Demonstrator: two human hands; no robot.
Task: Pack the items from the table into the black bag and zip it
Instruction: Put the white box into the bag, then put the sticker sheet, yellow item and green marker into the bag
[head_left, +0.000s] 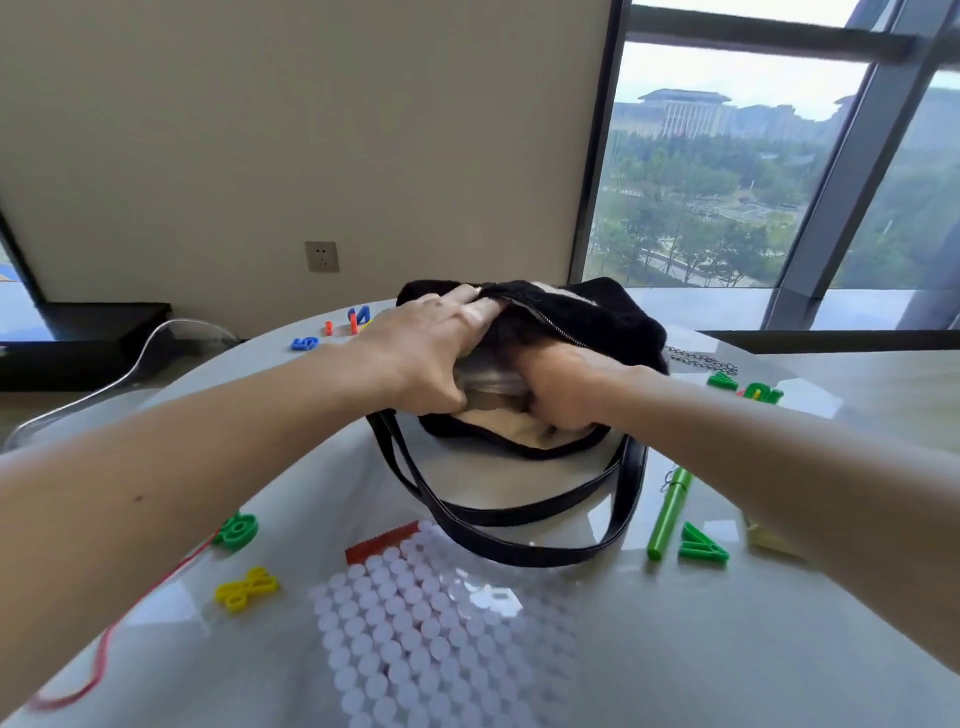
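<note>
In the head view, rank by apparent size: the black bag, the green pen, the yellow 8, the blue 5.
1. black bag
2. green pen
3. yellow 8
4. blue 5
The 5 lies farther from the camera, so it may really match the 8.

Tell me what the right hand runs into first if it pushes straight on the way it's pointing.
Most likely the silvery item inside the black bag: the right hand is thrust leftward into the opening toward it. Whether they already touch is unclear; the fingers are hidden.

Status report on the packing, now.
Left hand holds black bag mouth open. Right hand pushed inside, grip hidden. Zipper unzipped. Green pen, plastic numbers on table.
</note>
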